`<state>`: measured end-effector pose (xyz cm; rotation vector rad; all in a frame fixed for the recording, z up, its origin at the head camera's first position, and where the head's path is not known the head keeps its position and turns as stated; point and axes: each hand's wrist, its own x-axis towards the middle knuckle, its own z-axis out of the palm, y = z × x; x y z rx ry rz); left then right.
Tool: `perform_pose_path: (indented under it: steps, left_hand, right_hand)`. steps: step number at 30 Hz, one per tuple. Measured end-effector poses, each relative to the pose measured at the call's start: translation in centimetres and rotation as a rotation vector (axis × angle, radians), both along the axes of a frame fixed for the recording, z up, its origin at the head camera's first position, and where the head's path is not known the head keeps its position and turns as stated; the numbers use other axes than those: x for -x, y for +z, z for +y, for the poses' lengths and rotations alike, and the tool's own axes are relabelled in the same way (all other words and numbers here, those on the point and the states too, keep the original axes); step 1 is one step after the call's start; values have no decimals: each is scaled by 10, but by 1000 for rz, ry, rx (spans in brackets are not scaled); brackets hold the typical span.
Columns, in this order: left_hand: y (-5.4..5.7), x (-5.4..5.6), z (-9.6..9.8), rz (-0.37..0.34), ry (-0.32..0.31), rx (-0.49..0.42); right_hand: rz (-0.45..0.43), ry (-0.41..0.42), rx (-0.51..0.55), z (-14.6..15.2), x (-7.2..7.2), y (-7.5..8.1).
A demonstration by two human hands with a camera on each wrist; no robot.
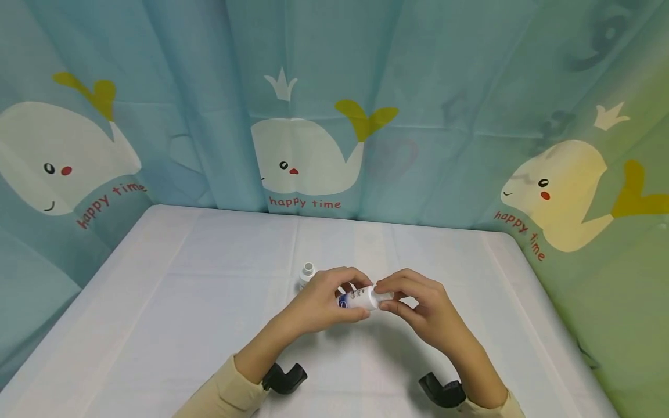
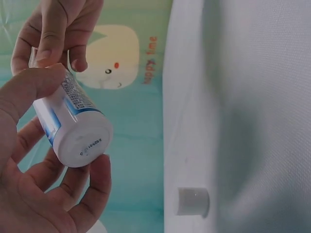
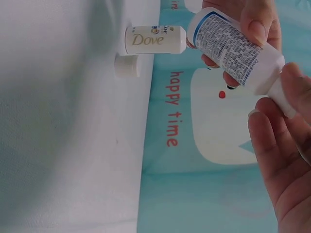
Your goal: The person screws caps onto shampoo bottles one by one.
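Gripping the white bottle above the white table, the left hand has its thumb laid along one side and its fingers bent round the other, while the right hand pinches the pale end piece between thumb and fingertips. The bottle is held between the two hands, off the cloth and close to level, its end piece toward the right hand and its base toward the left palm.

It should handle as a light thing, probably stiff plastic that gives a little under a hard squeeze; it seems unlikely to break, though the smooth, glossy wall could slip in a loose hold. The straight body looks the best place for a steady grip, wrapped at mid-length, with the narrow end piece suited only to a fingertip pinch.

The bottle is a white cylinder with a blue-edged label closely printed in small dark text, a rounded shoulder and a flat, round base stamped with a short dark code. The end piece looks translucent from the head view, but with fingers over it one cannot tell whether it is a cap or a nozzle. A Dove bottle stands on the table nearby, with a small white cap near it
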<state>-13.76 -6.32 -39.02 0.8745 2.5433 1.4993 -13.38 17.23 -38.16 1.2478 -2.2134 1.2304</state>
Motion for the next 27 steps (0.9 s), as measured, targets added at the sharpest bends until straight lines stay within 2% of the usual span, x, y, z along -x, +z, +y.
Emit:
perform_pose_path:
  steps: [7,17,27]
  left_hand:
    - [1,0,0,15,8,0]
    - [0,0,-1,14,33,5]
    - [1,-1,0,8,31,-12]
  right_hand:
    - [-5,-42,-10,1,0,0]
    - [29,-1,20,-1,2,0]
    - [0,-60,-21,1,1,0]
